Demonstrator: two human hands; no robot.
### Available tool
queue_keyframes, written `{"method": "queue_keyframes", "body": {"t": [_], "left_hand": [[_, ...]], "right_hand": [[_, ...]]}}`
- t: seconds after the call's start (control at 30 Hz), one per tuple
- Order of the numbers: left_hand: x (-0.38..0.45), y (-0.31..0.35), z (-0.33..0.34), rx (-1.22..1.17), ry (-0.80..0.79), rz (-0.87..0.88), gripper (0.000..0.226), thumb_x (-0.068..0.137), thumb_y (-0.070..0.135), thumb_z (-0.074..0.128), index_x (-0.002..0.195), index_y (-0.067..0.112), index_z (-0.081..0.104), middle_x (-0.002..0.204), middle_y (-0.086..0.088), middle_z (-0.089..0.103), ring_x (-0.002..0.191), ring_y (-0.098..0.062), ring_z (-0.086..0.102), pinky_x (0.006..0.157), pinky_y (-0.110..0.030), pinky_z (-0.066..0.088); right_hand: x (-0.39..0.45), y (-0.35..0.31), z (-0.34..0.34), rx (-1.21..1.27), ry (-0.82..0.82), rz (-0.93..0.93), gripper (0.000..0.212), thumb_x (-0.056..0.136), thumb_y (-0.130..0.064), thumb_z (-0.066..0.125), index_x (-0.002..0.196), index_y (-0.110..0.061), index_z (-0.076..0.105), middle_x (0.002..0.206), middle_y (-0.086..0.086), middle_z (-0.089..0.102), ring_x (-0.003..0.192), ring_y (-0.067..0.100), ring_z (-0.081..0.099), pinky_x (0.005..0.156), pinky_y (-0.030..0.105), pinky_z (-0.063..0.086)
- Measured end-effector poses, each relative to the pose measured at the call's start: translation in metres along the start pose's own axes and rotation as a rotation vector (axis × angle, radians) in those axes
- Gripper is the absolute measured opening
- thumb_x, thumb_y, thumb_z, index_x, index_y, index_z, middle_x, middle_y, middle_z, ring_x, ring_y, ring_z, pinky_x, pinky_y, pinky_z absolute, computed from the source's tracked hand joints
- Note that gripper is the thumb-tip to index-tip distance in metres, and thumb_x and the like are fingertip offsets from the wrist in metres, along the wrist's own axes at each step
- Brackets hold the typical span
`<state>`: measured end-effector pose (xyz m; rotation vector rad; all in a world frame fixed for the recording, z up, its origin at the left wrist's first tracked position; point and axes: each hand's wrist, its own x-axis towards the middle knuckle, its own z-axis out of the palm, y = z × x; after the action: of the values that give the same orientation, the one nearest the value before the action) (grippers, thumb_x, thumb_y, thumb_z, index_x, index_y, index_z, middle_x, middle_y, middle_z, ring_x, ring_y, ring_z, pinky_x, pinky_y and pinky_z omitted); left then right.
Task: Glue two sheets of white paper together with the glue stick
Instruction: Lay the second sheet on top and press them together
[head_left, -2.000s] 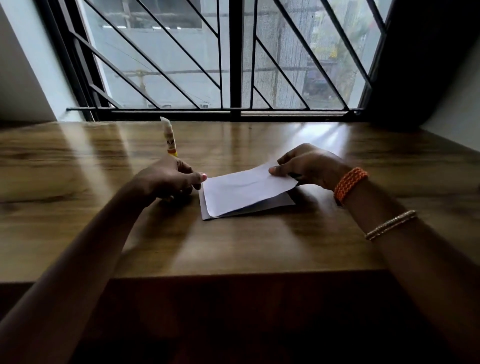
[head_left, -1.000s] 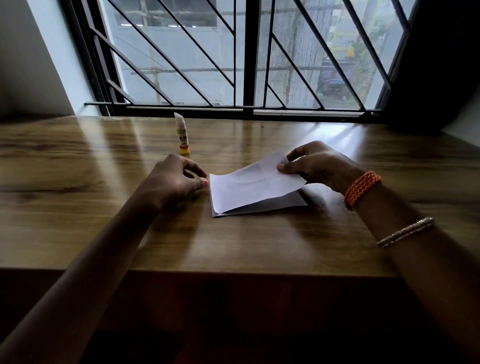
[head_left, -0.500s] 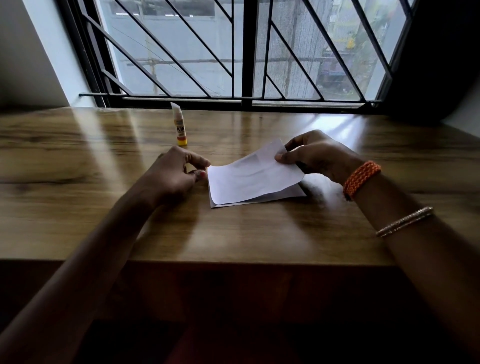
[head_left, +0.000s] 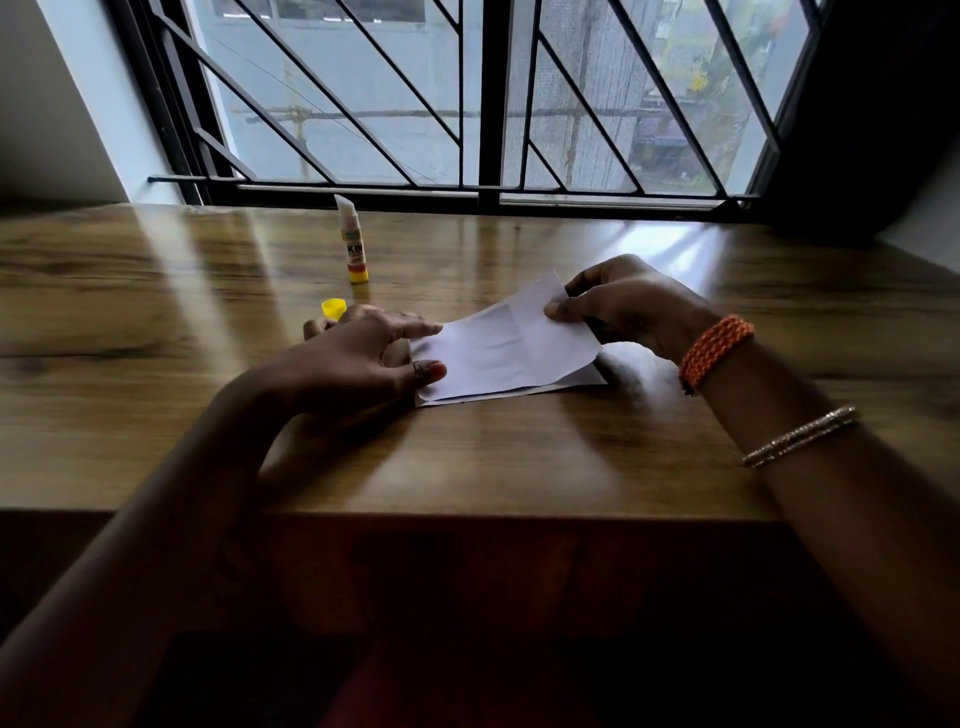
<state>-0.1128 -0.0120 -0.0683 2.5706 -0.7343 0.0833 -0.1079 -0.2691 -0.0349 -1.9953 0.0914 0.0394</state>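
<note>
Top sheet (head_left: 506, 345) hides most of the lower sheet (head_left: 571, 378); left hand (head_left: 358, 364) partly hides the yellow cap (head_left: 333, 308)

Both forearms showing bare from frame edge to wrist; no sleeves appearing in view.

Left hand (head_left: 358, 358): thumbnail carrying reddish-pink polish; no bands or bracelets showing on this wrist.

Right hand (head_left: 631, 306): wearing orange braided band (head_left: 714, 351) at wrist, woven pattern with lighter flecks, small loose end hanging at lower edge. Further up forearm, wearing pair of thin metallic bangles (head_left: 800, 435), pale gold, textured, sitting side by side, catching window light.
</note>
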Motion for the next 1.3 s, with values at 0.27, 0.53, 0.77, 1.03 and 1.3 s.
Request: {"method": "queue_keyframes", "body": {"t": [0.27,0.53,0.77,1.03,1.3], "left_hand": [[-0.004,0.001,-0.006,0.011,-0.141,-0.069,0.073,0.071,0.059,0.052,0.137,0.029,0.041,0.151,0.01,0.031,0.138,-0.006,0.024,0.115,-0.045,0.017],[-0.004,0.001,-0.013,0.049,-0.347,-0.11,0.089,0.062,0.066,0.041,0.143,0.038,0.019,0.156,0.014,0.011,0.143,-0.01,0.007,0.118,-0.042,0.007],[-0.001,0.003,-0.016,0.148,-0.47,-0.146,0.094,0.06,0.068,0.036,0.144,0.039,0.005,0.155,0.018,-0.005,0.144,-0.015,-0.007,0.117,-0.051,0.001],[-0.001,0.006,-0.016,0.172,-0.491,-0.168,0.094,0.062,0.067,0.035,0.144,0.038,0.001,0.155,0.017,-0.008,0.144,-0.015,-0.009,0.117,-0.051,-0.002],[-0.001,0.006,-0.015,0.229,-0.498,-0.177,0.073,0.086,0.053,0.038,0.144,0.038,-0.004,0.154,0.016,-0.014,0.143,-0.015,-0.013,0.116,-0.049,-0.007]], "right_hand": [[-0.001,0.0,0.001,-0.015,-0.015,0.027,0.012,0.08,-0.003,0.072,0.077,-0.007,0.061,0.074,0.008,0.067,0.06,0.014,0.067,0.049,0.023,0.058],[0.0,0.001,0.002,-0.22,0.014,0.031,0.017,0.08,-0.014,0.074,0.089,-0.011,0.06,0.076,0.005,0.06,0.066,0.016,0.058,0.053,0.026,0.052],[-0.001,0.002,0.002,-0.305,0.022,-0.007,0.032,0.076,-0.017,0.078,0.098,-0.011,0.056,0.08,0.005,0.056,0.066,0.018,0.057,0.053,0.028,0.055],[-0.006,0.007,0.008,-0.493,0.106,-0.185,0.04,0.076,-0.02,0.078,0.105,-0.014,0.051,0.112,0.012,0.055,0.095,0.024,0.052,0.063,0.024,0.043],[-0.01,0.005,0.013,-0.7,0.143,-0.157,0.047,0.079,-0.03,0.074,0.113,-0.013,0.047,0.109,0.012,0.06,0.098,0.032,0.059,0.089,0.047,0.05]]}}
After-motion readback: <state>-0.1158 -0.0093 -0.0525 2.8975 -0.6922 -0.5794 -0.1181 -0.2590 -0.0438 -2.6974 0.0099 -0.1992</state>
